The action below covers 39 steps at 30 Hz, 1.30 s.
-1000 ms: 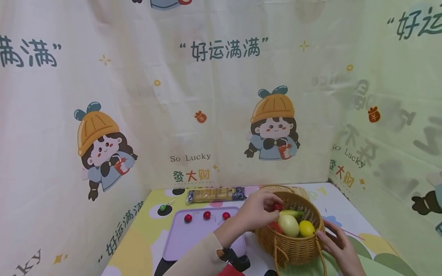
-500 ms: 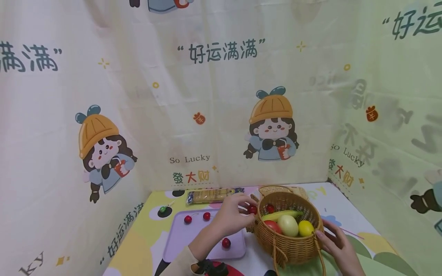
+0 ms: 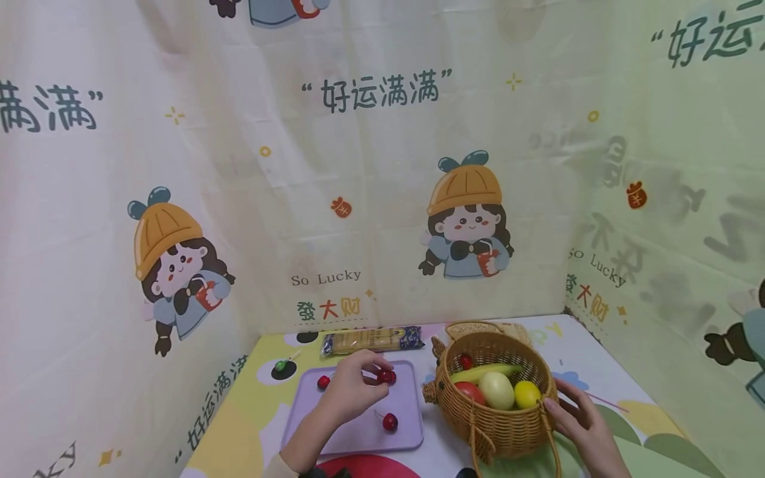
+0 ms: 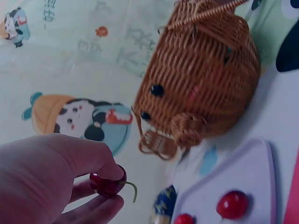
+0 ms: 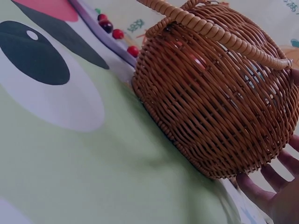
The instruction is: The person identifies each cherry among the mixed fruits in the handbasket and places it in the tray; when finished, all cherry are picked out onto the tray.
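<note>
My left hand (image 3: 358,385) is over the lilac tray (image 3: 346,438), pinching a dark red cherry (image 4: 108,181) with a green stem between thumb and fingers. On the tray lie other cherries, one (image 3: 323,382) at the far left and another (image 3: 390,421) nearer the front. My right hand (image 3: 578,418) rests against the right side of a wicker basket (image 3: 508,431), thumb by the rim and fingers along the outer wall. The animal-shaped basket holds a cherry (image 3: 465,361), a banana-like fruit (image 3: 487,373), a red fruit (image 3: 471,392), a pale green one (image 3: 496,390) and a yellow one (image 3: 528,395).
Behind the tray lies a long clear packet of noodles (image 3: 370,340). A small green stemmed thing (image 3: 281,365) sits at the back left. Another packet (image 3: 515,330) shows partly behind the basket. A patterned cloth (image 3: 382,226) hangs round the table's back and sides.
My left hand has come out of the basket with a cherry and moved left over the tray. The right hand stays at the basket's side.
</note>
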Each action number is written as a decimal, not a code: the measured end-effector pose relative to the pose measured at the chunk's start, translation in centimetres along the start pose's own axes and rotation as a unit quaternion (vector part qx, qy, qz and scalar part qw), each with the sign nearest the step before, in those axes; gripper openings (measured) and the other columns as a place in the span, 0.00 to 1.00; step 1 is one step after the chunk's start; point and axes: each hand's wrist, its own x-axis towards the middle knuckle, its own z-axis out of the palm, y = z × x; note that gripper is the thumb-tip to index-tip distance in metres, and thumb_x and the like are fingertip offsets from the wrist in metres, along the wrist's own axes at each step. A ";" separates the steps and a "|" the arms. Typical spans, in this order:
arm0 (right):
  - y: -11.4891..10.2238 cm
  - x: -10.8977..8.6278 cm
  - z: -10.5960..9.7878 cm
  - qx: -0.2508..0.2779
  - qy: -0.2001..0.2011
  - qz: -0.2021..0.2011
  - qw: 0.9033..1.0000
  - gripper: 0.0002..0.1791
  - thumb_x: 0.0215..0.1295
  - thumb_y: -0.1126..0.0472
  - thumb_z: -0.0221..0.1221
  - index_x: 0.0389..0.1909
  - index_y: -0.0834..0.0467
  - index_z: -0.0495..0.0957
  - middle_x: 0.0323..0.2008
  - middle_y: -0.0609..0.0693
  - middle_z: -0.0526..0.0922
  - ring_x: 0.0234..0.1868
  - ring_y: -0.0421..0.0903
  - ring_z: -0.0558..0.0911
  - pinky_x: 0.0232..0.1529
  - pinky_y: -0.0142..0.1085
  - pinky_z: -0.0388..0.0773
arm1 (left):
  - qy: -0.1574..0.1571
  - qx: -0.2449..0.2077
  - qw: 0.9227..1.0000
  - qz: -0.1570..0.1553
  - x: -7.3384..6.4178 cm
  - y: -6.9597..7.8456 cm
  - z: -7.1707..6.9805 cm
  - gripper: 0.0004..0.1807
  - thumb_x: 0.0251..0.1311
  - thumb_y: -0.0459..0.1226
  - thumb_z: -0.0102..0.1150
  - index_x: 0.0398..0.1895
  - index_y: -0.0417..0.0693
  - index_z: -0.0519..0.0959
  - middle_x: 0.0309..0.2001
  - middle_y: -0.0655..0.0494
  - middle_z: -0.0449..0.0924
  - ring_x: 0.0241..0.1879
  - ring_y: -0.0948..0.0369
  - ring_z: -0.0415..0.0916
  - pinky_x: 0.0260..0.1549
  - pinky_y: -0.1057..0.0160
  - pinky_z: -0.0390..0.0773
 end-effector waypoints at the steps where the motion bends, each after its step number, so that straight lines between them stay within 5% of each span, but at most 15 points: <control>1: 0.0 0.0 0.1 0.001 -0.001 -0.001 1.000 0.48 0.86 0.42 0.57 0.90 0.59 0.45 0.89 0.65 0.49 0.54 0.13 0.70 0.54 0.32 0.87 | 0.001 0.008 1.000 -0.010 -0.3 -0.5 -0.3 0.15 0.59 0.33 0.79 0.48 0.57 0.91 0.48 0.57 0.89 0.48 0.58 0.87 0.46 0.62 0.91; 5: -0.2 0.1 0.2 -0.004 0.000 -0.003 1.000 0.47 0.86 0.42 0.57 0.90 0.59 0.45 0.89 0.67 0.49 0.62 0.21 0.72 0.53 0.31 0.87 | -0.006 0.025 0.999 -0.040 -1.4 -2.4 -0.9 0.14 0.59 0.34 0.80 0.48 0.54 0.91 0.46 0.57 0.90 0.46 0.58 0.87 0.44 0.61 0.91; 11: -0.1 0.0 0.2 -0.002 0.001 -0.002 1.000 0.47 0.87 0.44 0.56 0.91 0.59 0.44 0.89 0.68 0.47 0.49 0.08 0.67 0.52 0.29 0.86 | -0.006 0.055 0.996 -0.064 -2.8 -4.8 -1.2 0.14 0.56 0.33 0.81 0.46 0.49 0.91 0.44 0.56 0.89 0.42 0.61 0.87 0.41 0.62 0.89; 15: -0.2 -0.1 0.2 -0.009 0.003 -0.001 1.000 0.47 0.87 0.43 0.56 0.90 0.60 0.45 0.88 0.69 0.48 0.49 0.09 0.67 0.52 0.30 0.86 | -0.004 0.073 0.994 -0.076 -3.3 -6.0 -1.1 0.15 0.56 0.33 0.81 0.47 0.47 0.91 0.44 0.56 0.86 0.42 0.61 0.86 0.41 0.62 0.89; 22: -0.4 -0.1 0.2 -0.010 0.003 0.005 1.000 0.49 0.85 0.41 0.57 0.90 0.59 0.45 0.89 0.67 0.48 0.69 0.36 0.73 0.54 0.32 0.88 | -0.006 0.075 0.993 -0.091 -3.8 -7.1 -0.9 0.14 0.57 0.34 0.82 0.47 0.46 0.92 0.42 0.57 0.87 0.42 0.60 0.85 0.42 0.58 0.90; 24: -0.4 -0.2 0.2 -0.013 0.006 0.008 1.000 0.48 0.85 0.41 0.57 0.90 0.59 0.46 0.89 0.66 0.49 0.64 0.28 0.73 0.54 0.31 0.87 | -0.008 0.072 0.992 -0.100 -3.9 -7.3 -0.9 0.14 0.58 0.35 0.82 0.47 0.47 0.92 0.42 0.57 0.87 0.42 0.59 0.85 0.43 0.56 0.90; 25: -0.4 -0.2 0.2 -0.010 0.004 0.006 1.000 0.48 0.85 0.41 0.57 0.90 0.59 0.45 0.89 0.66 0.49 0.68 0.33 0.72 0.54 0.31 0.87 | -0.009 0.071 0.992 -0.105 -4.0 -7.4 -1.0 0.13 0.58 0.35 0.82 0.46 0.47 0.92 0.42 0.57 0.87 0.41 0.59 0.84 0.43 0.56 0.90; 28: -0.5 -0.2 0.3 -0.007 0.002 -0.001 1.000 0.47 0.86 0.42 0.57 0.90 0.60 0.45 0.89 0.66 0.49 0.65 0.27 0.72 0.53 0.30 0.87 | -0.010 0.072 0.991 -0.112 -4.1 -7.7 -0.9 0.13 0.58 0.34 0.81 0.46 0.47 0.92 0.40 0.57 0.88 0.40 0.60 0.84 0.42 0.57 0.90; 33: -0.6 -0.3 0.4 -0.006 0.000 -0.003 1.000 0.47 0.87 0.44 0.56 0.90 0.60 0.45 0.89 0.68 0.48 0.51 0.10 0.67 0.52 0.29 0.86 | -0.015 0.082 0.990 -0.110 -4.5 -8.2 -0.8 0.12 0.56 0.33 0.80 0.43 0.48 0.91 0.37 0.59 0.88 0.37 0.63 0.83 0.38 0.62 0.86; 39: -0.7 -0.4 0.4 -0.004 0.000 -0.002 1.000 0.47 0.87 0.44 0.56 0.90 0.60 0.44 0.89 0.68 0.48 0.50 0.09 0.66 0.52 0.27 0.85 | -0.020 0.084 0.989 -0.116 -4.7 -8.6 -0.7 0.12 0.56 0.33 0.80 0.43 0.50 0.90 0.37 0.59 0.87 0.38 0.62 0.82 0.38 0.61 0.87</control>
